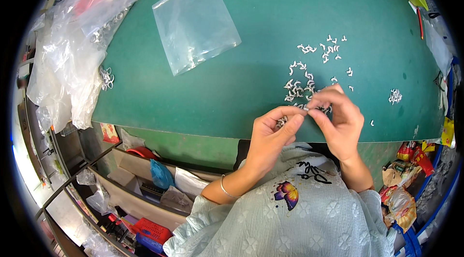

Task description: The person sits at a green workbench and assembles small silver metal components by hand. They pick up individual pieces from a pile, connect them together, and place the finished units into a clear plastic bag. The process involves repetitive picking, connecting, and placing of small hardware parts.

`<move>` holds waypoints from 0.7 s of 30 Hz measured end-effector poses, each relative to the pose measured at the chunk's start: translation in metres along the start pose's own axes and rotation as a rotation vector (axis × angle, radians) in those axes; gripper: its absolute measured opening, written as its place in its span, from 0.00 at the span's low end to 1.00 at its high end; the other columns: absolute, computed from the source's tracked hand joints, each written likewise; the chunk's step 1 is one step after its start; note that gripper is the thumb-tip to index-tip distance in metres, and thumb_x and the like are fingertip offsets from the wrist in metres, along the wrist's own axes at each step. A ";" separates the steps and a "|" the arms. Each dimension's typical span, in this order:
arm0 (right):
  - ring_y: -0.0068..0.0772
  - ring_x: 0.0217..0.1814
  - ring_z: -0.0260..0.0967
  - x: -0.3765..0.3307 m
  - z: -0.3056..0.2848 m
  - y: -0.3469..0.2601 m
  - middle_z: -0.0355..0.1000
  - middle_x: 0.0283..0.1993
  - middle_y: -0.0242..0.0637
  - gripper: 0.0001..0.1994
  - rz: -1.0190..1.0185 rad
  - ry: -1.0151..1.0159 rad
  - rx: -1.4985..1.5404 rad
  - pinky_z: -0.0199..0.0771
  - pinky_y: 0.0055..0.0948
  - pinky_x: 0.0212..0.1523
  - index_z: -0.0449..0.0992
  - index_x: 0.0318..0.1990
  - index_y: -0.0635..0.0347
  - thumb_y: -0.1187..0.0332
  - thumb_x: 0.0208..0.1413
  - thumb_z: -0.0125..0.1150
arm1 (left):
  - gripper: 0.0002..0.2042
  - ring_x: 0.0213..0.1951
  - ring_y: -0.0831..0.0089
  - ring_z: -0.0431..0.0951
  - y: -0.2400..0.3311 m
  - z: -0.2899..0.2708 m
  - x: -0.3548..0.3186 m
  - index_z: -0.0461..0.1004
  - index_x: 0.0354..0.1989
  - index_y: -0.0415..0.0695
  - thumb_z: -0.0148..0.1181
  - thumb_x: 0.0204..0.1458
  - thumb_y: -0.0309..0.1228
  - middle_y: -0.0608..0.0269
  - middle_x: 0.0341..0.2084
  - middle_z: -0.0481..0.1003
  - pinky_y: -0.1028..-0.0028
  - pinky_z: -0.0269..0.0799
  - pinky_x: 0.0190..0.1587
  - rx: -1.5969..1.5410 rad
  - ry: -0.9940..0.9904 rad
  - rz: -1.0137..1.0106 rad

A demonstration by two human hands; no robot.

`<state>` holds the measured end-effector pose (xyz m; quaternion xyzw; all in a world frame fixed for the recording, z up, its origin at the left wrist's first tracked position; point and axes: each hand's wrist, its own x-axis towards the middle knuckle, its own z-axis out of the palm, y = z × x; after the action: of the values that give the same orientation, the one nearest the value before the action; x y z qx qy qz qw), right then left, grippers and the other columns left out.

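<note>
We count one green bench (pixel 251 78); two hands at its near edge, the left hand (pixel 270 134) and the right hand (pixel 338 119), pinching one small metal piece (pixel 306 108) between them. We log one flat clear bag (pixel 195 22) with a few pieces inside, one heap of crumpled clear bags (pixel 72 49), and small silver metal pieces (pixel 309 83) scattered loose, too many and too small to count exactly. One bracelet (pixel 224 187).

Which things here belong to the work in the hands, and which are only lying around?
In the work:
left hand
right hand
small metal piece pinched between both
loose metal pieces on the green table

Lying about:
clear zip bag
crumpled plastic bags
red pen
snack wrappers
</note>
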<state>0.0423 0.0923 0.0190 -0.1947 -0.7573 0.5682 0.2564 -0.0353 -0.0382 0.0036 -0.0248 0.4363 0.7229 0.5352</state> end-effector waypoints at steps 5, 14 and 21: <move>0.37 0.31 0.68 -0.005 -0.002 0.000 0.74 0.30 0.41 0.12 -0.321 -0.025 -0.263 0.69 0.30 0.32 0.76 0.32 0.67 0.82 0.34 0.67 | 0.08 0.17 0.91 0.55 0.002 0.002 -0.001 0.75 0.37 0.38 0.58 0.52 0.29 0.77 0.17 0.64 0.86 0.48 0.18 0.086 0.009 0.019; 0.36 0.34 0.67 -0.007 -0.007 -0.004 0.74 0.30 0.40 0.16 -0.176 -0.018 0.011 0.66 0.32 0.38 0.73 0.38 0.69 0.83 0.36 0.65 | 0.07 0.22 0.88 0.58 0.006 0.011 -0.005 0.76 0.35 0.37 0.59 0.47 0.18 0.73 0.21 0.64 0.85 0.53 0.23 0.324 0.035 0.246; 0.35 0.34 0.66 -0.010 -0.010 -0.004 0.74 0.29 0.40 0.15 -0.167 -0.027 0.047 0.66 0.31 0.38 0.73 0.38 0.70 0.83 0.39 0.63 | 0.09 0.22 0.87 0.57 0.007 0.014 -0.008 0.76 0.35 0.37 0.59 0.45 0.16 0.72 0.20 0.62 0.84 0.53 0.24 0.432 0.014 0.346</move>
<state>0.0563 0.0928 0.0231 -0.1171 -0.7607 0.5651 0.2971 -0.0318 -0.0354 0.0206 0.1597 0.5816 0.6937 0.3937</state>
